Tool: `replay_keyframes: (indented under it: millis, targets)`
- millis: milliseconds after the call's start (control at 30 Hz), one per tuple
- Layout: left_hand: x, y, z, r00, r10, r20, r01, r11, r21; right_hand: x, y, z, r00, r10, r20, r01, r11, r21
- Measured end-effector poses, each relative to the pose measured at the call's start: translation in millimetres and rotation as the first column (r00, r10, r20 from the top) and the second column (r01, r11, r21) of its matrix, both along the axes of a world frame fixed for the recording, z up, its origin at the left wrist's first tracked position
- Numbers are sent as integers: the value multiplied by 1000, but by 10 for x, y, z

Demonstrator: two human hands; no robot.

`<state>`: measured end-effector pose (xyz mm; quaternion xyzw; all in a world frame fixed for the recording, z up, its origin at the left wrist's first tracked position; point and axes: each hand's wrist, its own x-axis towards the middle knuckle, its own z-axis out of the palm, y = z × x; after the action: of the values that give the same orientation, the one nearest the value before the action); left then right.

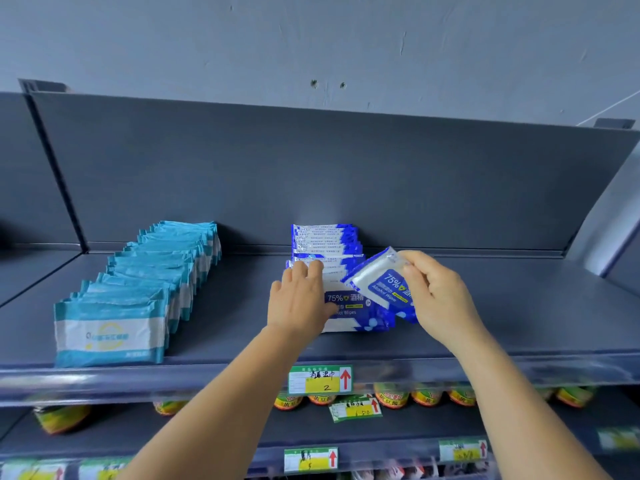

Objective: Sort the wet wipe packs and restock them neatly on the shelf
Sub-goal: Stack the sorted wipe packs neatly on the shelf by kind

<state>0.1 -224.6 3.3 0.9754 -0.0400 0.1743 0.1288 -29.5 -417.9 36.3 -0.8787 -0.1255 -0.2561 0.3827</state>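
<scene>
My left hand (300, 301) lies flat with straight fingers on the dark-blue wipe row (334, 271) on the shelf (502, 306), while my right hand (438, 299) pinches a tilted blue pack (381, 284) just beside it.

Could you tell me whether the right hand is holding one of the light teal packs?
No, the right hand pinches a dark blue alcohol wipes pack; the light teal packs stand untouched at left.

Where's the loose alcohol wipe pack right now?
Head view, right of centre: the loose alcohol wipe pack is tilted in the right hand, beside the blue pack row the left hand rests on.
</scene>
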Motion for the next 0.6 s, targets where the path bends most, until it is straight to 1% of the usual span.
replay_keyframes:
  millis: [67, 133, 167, 200, 300, 367, 433, 500, 567, 600]
  targets:
    - [-60, 21, -35, 999, 30, 16, -28, 997, -78, 43, 68, -36, 1000, -11, 29, 18, 972, -236]
    - [-112, 30, -65, 999, 32, -2, -32, 984, -176, 111, 156, -149, 1000, -21, -3, 17, 886, -464]
    - [-135, 37, -85, 1000, 9, -24, -15, 972, -234, 144, 196, -219, 1000, -21, -23, 6, 854, -521]
    - [-153, 49, -114, 999, -31, -41, 18, 958, -285, 161, 237, -277, 999, -15, -36, -7, 841, -541]
    - [-217, 87, -194, 987, -154, -42, 121, 896, -427, 220, 320, -396, 1000, 10, -1, -9, 864, -503]
    - [-286, 90, -219, 979, -201, -23, 166, 865, -474, 269, 401, -437, 998, 49, 44, -23, 886, -463]
    - [-311, 91, -230, 974, -226, -12, 198, 875, -441, 280, 514, -457, 993, 102, 56, -70, 910, -409]
    - [-290, 96, -246, 975, -223, -16, 200, 902, -384, 265, 574, -466, 992, 101, 82, -66, 935, -347]
    - [-271, 118, -249, 977, -210, -30, 185, 911, -368, 246, 547, -462, 996, 7, 89, 22, 945, -326]
    - [-266, 130, -251, 978, -206, -38, 176, 906, -385, 236, 493, -457, 997, -61, 56, 76, 942, -326]
